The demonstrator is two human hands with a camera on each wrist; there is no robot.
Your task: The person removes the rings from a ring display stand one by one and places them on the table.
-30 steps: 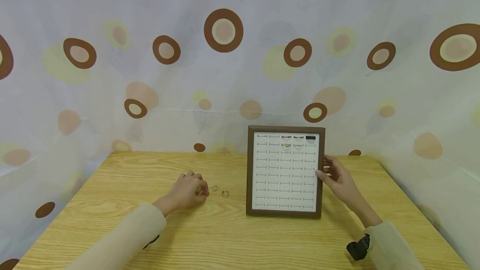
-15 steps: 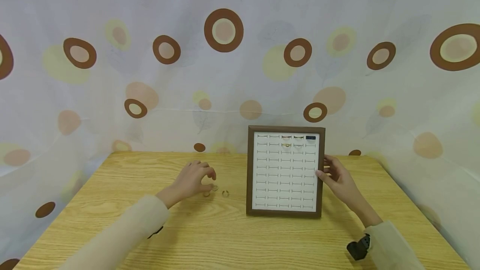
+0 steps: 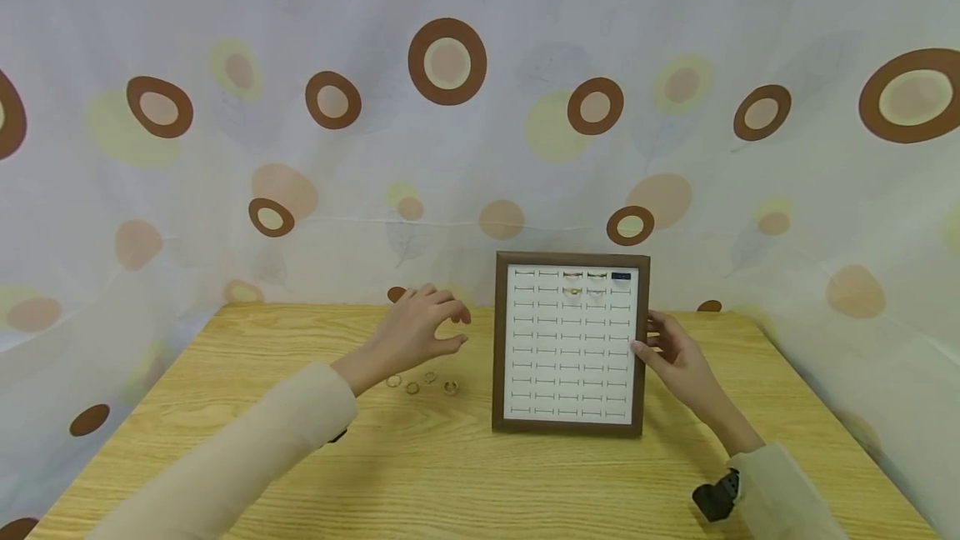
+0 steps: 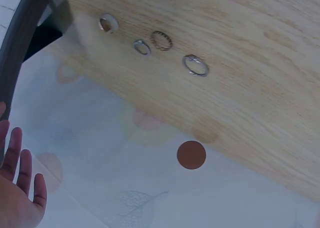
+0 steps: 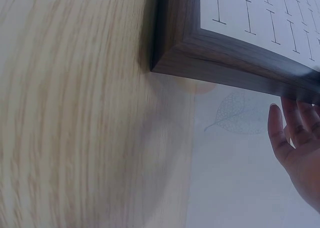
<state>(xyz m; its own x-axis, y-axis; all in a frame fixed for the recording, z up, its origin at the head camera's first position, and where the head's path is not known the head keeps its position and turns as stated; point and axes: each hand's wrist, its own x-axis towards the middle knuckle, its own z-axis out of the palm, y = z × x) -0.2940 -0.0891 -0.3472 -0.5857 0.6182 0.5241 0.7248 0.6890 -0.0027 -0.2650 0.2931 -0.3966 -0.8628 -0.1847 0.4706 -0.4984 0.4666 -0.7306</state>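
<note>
My right hand (image 3: 678, 361) holds a brown-framed ring display board (image 3: 570, 344) by its right edge, thumb on the front and fingers behind. The board stands upright on the table, its white panel lined with slots. Several rings sit in its upper rows, one with a gold-coloured front (image 3: 573, 292). My left hand (image 3: 416, 327) hovers left of the board, thumb and forefinger apart with nothing between them. Below it, several loose rings lie on the table, among them a wide band (image 4: 109, 23), a small silver ring (image 4: 142, 47) and a larger silver ring (image 4: 195, 65).
The wooden table (image 3: 480, 482) runs back to a patterned curtain (image 3: 480, 148) with brown circles. A small black tag (image 3: 621, 276) sits at the board's top right corner. A black device (image 3: 716, 497) is strapped at the right wrist.
My left hand has lifted off the loose rings and moved right and farther back, its fingers spreading. Rings it covered now show. The right hand and board have stayed still.
</note>
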